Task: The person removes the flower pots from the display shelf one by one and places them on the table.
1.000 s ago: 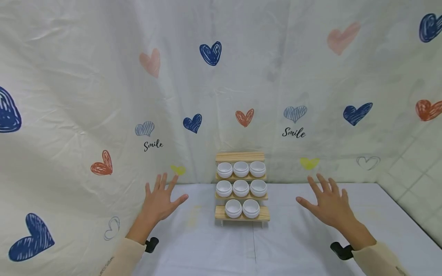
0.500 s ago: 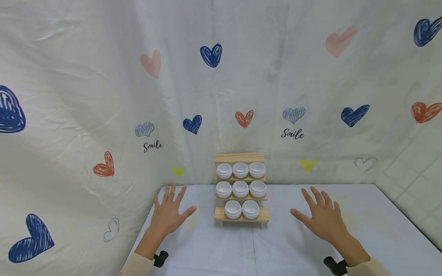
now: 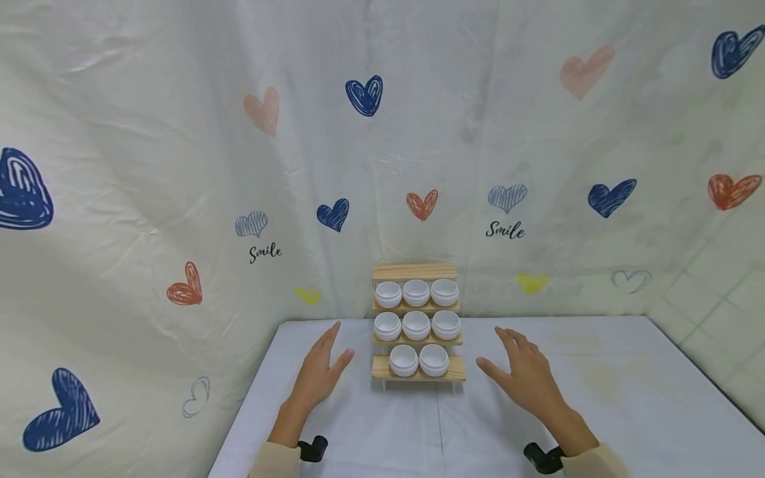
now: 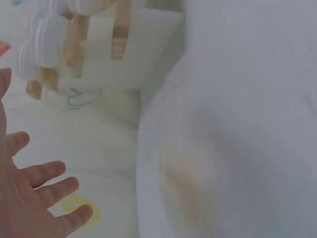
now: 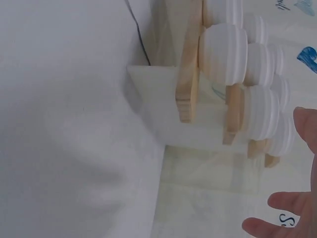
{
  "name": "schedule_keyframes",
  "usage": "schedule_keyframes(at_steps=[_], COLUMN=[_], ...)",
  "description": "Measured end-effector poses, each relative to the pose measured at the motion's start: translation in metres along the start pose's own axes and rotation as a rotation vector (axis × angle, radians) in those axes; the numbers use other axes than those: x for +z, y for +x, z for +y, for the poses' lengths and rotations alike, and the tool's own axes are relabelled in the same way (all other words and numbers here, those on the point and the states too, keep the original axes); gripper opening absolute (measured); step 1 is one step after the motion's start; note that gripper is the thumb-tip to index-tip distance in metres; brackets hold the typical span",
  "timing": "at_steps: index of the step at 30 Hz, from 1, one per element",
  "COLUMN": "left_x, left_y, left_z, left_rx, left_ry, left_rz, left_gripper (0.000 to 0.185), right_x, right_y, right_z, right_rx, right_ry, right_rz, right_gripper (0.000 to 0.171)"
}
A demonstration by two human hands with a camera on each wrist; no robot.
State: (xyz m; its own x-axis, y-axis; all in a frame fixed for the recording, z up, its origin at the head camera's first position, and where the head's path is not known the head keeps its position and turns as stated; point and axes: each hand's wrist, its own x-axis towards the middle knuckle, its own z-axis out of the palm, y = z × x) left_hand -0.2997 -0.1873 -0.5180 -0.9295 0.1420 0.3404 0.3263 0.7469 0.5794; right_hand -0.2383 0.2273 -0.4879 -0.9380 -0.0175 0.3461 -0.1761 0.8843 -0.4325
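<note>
A tiered wooden stand (image 3: 418, 272) holds several small white bowls, with three on each of two upper tiers and two (image 3: 433, 360) on the lowest. To its left, my left hand (image 3: 315, 375) hovers with straight, spread fingers and holds nothing. On the other side, my right hand (image 3: 526, 378) is also spread, its thumb toward the stand. In the left wrist view, the fingers (image 4: 44, 173) lie apart below the stand's wooden ends. The right wrist view shows bowls (image 5: 223, 54) from the side, with fingertips (image 5: 304, 124) near the picture's right edge.
A white cloth covers the table (image 3: 597, 398). Behind the stand hangs a pale curtain (image 3: 454, 146) printed with hearts and the word Smile. A tiled wall (image 3: 729, 318) borders the table on the right. Black wrist mounts (image 3: 313, 449) sit at both wrists.
Both hands have moved inward toward the stand from either side and somewhat lower in the head view. The stand and its bowls have stayed in place.
</note>
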Motion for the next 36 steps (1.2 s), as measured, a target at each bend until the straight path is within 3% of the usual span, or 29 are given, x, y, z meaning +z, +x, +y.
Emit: schedule_keyframes(at_steps=[8,12,20,27,36], left_x=[0.034,0.049,0.073,0.086,0.097], left_y=[-0.004,-0.005,-0.005,-0.006,-0.010], left_z=[0.005,0.008,0.012,0.017,0.020], left_rx=[-0.085,-0.132,-0.228,-0.244,-0.257], left_ry=[-0.357,-0.471,-0.712,-0.834,-0.898], left_rz=[0.054,0.063,0.053,0.051,-0.003], left_gripper=[0.059,0.048,0.047,0.050,0.050], right_x=[0.015,0.021,0.032,0.041,0.061], right_y=[0.010,0.017,0.028,0.036,0.026], right_z=[-0.009,-0.015,-0.026,-0.029,-0.038], right_rx=[0.054,0.111,0.185,0.183,0.246], right_ry=[0.196,0.307,0.466,0.541,0.636], right_rz=[-0.035,-0.057,-0.071,-0.029,-0.019], right_gripper=[0.079,0.077,0.073,0.071,0.078])
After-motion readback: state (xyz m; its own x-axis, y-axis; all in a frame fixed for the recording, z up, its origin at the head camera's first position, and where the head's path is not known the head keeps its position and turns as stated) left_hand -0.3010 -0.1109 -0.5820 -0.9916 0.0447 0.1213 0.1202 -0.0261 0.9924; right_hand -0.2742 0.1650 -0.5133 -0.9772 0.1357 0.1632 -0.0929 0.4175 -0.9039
